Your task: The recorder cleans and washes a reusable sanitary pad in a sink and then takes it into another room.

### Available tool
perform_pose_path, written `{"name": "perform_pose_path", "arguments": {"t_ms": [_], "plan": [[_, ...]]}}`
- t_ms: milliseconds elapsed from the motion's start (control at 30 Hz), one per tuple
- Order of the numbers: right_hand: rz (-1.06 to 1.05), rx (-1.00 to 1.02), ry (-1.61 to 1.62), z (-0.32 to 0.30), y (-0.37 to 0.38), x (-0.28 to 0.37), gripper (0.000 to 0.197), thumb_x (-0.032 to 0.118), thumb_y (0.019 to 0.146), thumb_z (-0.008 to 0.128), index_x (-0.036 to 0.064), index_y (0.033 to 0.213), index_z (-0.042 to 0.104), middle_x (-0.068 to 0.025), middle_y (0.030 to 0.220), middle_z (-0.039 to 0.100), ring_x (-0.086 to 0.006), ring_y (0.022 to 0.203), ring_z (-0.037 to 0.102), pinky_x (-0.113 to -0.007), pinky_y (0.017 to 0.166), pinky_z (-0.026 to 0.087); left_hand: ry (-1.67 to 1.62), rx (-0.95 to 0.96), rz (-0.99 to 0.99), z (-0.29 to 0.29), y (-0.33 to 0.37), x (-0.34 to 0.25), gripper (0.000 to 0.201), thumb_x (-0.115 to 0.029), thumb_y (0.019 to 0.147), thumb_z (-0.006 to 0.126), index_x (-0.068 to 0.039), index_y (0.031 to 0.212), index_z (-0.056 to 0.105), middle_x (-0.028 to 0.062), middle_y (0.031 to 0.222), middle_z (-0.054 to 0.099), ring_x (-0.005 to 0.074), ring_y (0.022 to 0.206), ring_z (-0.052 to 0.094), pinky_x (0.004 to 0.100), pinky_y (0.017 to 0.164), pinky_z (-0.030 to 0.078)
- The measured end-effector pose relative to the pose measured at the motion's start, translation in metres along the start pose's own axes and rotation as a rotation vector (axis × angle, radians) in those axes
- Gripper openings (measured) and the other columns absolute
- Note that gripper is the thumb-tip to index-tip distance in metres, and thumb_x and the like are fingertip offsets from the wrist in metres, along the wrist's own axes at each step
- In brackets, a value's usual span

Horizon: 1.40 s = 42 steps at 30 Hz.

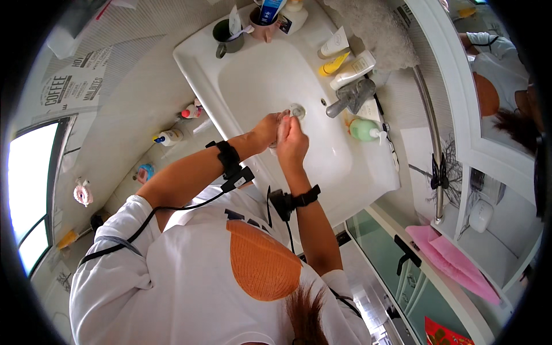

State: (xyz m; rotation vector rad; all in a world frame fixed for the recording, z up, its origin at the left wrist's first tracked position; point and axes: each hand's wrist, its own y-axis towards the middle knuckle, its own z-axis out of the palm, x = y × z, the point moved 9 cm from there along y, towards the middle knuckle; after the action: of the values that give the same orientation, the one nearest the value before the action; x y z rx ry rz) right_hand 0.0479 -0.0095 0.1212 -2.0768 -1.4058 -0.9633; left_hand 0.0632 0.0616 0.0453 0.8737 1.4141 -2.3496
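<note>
Over the near part of a white washbasin [253, 75], my two hands are brought together. My left hand [267, 129] is closed, its fingers meeting those of my right hand [293, 138], which is also curled. Something pale shows at the near side of the hands, but I cannot make out what it is. Just beyond the fingertips is the round drain [296, 111]. To the right, the grey tap [352, 98] points into the basin, apart from both hands. Dark straps with small cabled boxes sit on both wrists.
A dark mug [225, 39] and a pink cup [263, 29] stand on the far rim. Along the right rim are a yellow tube [333, 64], a white tube [353, 70] and a green pump bottle [362, 130]. A pink towel [451, 261] hangs at the lower right.
</note>
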Motion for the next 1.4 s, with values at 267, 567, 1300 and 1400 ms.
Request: {"name": "perform_pose_path", "arguments": {"t_ms": [267, 567, 1300, 1400], "plan": [[0.029, 0.009, -0.119, 0.003, 0.003, 0.009, 0.026, 0.026, 0.088, 0.041, 0.0056, 0.08, 0.054, -0.015, 0.065, 0.058, -0.0322, 0.058, 0.057, -0.039, 0.052, 0.045, 0.128, 0.027, -0.128, -0.002, -0.001, 0.005, 0.049, -0.041, 0.09, 0.032, 0.002, 0.103, 0.051, 0.0068, 0.072, 0.054, 0.0181, 0.072, 0.052, 0.0265, 0.066, 0.043], [0.196, -0.005, 0.203, -0.018, 0.027, -0.05, 0.039, 0.034, 0.089, 0.041, -0.0018, 0.082, 0.057, -0.0183, 0.072, 0.06, -0.0322, 0.065, 0.057, -0.036, 0.058, 0.044, 0.15, 0.225, -0.043, 0.029, 0.002, -0.002, 0.046, -0.045, 0.085, 0.045, -0.002, 0.099, 0.052, 0.0055, 0.083, 0.056, 0.0124, 0.075, 0.052, 0.026, 0.067, 0.045], [-0.118, 0.057, -0.069, -0.004, 0.009, 0.004, 0.032, 0.028, 0.085, 0.048, 0.0003, 0.069, 0.054, -0.0145, 0.064, 0.057, -0.0295, 0.059, 0.055, -0.036, 0.052, 0.041, -0.012, -0.099, -0.008, -0.001, 0.012, 0.001, 0.047, -0.038, 0.088, 0.041, 0.005, 0.103, 0.051, 0.0091, 0.086, 0.055, 0.0143, 0.073, 0.051, 0.0292, 0.061, 0.044], [0.316, -0.085, -0.06, -0.017, 0.015, -0.046, 0.038, 0.03, 0.086, 0.045, 0.0056, 0.06, 0.058, -0.0125, 0.058, 0.058, -0.0292, 0.052, 0.055, -0.038, 0.052, 0.041, 0.115, -0.173, -0.024, -0.004, 0.025, 0.02, 0.046, -0.037, 0.088, 0.04, 0.003, 0.11, 0.049, 0.0058, 0.091, 0.056, 0.0142, 0.073, 0.051, 0.028, 0.061, 0.044]]}}
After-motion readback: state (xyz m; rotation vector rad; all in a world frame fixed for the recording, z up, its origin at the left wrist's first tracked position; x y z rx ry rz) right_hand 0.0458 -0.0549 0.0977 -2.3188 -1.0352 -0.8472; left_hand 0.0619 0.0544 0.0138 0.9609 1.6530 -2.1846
